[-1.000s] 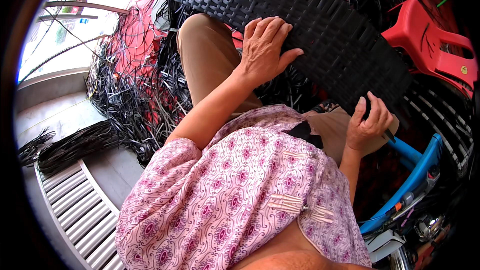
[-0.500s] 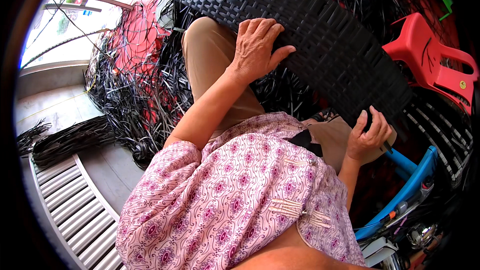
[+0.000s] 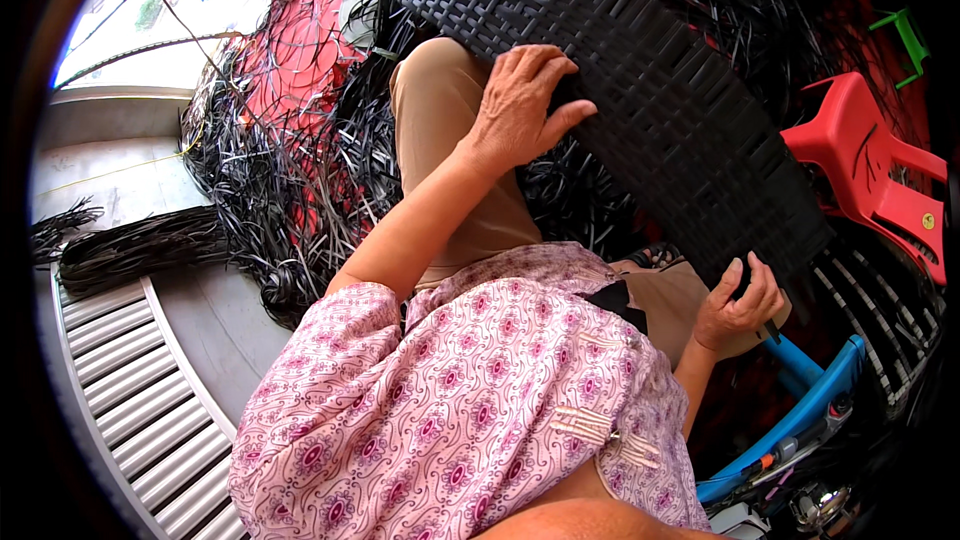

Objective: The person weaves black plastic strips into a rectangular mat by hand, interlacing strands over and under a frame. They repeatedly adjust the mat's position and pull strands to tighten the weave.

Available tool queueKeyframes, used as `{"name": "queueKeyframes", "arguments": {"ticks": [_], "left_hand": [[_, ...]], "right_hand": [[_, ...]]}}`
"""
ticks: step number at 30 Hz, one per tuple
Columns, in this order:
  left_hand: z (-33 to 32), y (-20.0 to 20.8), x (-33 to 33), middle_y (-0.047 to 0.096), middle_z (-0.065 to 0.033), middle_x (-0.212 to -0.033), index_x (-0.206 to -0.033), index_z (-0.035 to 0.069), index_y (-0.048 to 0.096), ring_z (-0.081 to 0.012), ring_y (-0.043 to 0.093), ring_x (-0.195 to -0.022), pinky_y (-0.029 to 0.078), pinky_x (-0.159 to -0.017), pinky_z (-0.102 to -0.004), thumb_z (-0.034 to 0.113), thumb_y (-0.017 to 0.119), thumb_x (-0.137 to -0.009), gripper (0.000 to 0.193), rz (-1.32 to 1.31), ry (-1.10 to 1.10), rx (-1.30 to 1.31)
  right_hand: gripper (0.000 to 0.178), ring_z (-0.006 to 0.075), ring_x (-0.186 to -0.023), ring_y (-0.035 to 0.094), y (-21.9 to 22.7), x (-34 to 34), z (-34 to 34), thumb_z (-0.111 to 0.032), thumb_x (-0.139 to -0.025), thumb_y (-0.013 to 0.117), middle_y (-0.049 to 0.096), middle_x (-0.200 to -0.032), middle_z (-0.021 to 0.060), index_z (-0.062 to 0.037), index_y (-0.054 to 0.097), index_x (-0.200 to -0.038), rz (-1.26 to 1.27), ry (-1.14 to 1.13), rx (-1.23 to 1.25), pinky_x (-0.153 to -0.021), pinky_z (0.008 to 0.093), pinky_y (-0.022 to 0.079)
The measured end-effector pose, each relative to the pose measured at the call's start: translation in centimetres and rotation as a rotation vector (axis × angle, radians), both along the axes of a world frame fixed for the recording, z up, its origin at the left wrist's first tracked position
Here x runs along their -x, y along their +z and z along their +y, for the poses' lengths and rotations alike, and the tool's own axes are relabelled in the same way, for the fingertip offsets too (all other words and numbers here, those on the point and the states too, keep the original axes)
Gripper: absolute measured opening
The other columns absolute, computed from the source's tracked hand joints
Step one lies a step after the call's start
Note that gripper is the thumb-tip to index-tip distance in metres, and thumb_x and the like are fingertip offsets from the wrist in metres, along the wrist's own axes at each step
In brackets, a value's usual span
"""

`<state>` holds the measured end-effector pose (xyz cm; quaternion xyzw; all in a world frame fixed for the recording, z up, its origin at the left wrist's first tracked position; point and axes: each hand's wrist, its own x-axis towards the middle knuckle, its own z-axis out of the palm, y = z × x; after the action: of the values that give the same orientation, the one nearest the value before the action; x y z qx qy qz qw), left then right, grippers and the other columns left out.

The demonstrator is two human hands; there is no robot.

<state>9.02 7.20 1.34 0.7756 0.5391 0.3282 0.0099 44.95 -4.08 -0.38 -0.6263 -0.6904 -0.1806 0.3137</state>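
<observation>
A long black woven panel (image 3: 640, 90) of flat strips slants from upper left to lower right across my lap. My left hand (image 3: 520, 105) rests on its near edge, fingers laid over the weave and thumb held apart. By the panel's lower right end, my right hand (image 3: 738, 308) is closed, thumb near the curled fingers. A small dark piece sticks out below this hand; what it is I cannot make out. Beneath the panel, my raised knee (image 3: 440, 120) shows in tan trousers.
Loose black strips (image 3: 310, 190) heap on the red floor at left. A red plastic chair (image 3: 855, 150) and a green stool (image 3: 905, 45) stand at right. Nearer are a blue plastic piece (image 3: 800, 430) and tools. A slatted metal rack (image 3: 130, 370) lies at lower left, below a strip bundle (image 3: 140, 250).
The whole view has shifted a little, so the surroundings sit lower at the right. Both hands keep nearly the same places on or by the panel.
</observation>
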Motion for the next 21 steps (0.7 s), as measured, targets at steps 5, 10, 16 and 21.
{"name": "queueKeyframes", "arguments": {"ticks": [5, 10, 16, 21], "left_hand": [[1.5, 0.7, 1.9, 0.061, -0.0125, -0.124, -0.117, 0.003, 0.065, -0.0320, 0.055, -0.119, 0.038, -0.107, -0.0440, 0.044, 0.069, -0.091, 0.049, 0.097, 0.021, 0.022], [1.6, 0.8, 2.3, 0.061, -0.0081, -0.130, -0.124, 0.008, 0.065, -0.0284, 0.053, -0.125, 0.036, -0.108, -0.0423, 0.050, 0.067, -0.092, 0.053, 0.152, 0.060, 0.008], [1.4, 1.0, 3.7, 0.061, -0.0095, -0.128, -0.122, 0.007, 0.065, -0.0291, 0.054, -0.124, 0.037, -0.107, -0.0415, 0.050, 0.066, -0.092, 0.053, 0.143, 0.080, 0.071], [2.7, 1.2, 5.4, 0.063, -0.0098, -0.119, -0.119, 0.003, 0.067, -0.0302, 0.056, -0.117, 0.038, -0.102, -0.0419, 0.053, 0.067, -0.091, 0.057, 0.114, 0.066, 0.025]], "right_hand": [[0.018, 0.0276, -0.097, 0.062, -0.1, -0.1, 0.2, -0.019, -0.098, 0.068, 0.069, -0.106, 0.0061, -0.0066, 0.069, -0.111, -0.002, 0.015, -0.016, -0.092, 0.0427, 0.047], [0.017, 0.0262, -0.095, 0.062, 0.4, -0.2, 0.9, -0.019, -0.098, 0.068, 0.069, -0.105, 0.0046, -0.0072, 0.068, -0.110, -0.062, -0.012, -0.030, -0.083, 0.0407, 0.048], [0.018, 0.0277, -0.096, 0.061, 0.2, 0.0, 0.2, -0.018, -0.097, 0.069, 0.069, -0.106, 0.0064, -0.0067, 0.069, -0.111, -0.021, -0.007, -0.013, -0.091, 0.0429, 0.047], [0.018, 0.0270, -0.094, 0.061, 0.3, 0.0, 0.6, -0.019, -0.098, 0.068, 0.069, -0.104, 0.0062, -0.0065, 0.068, -0.110, -0.050, -0.004, -0.028, -0.085, 0.0408, 0.048]]}}
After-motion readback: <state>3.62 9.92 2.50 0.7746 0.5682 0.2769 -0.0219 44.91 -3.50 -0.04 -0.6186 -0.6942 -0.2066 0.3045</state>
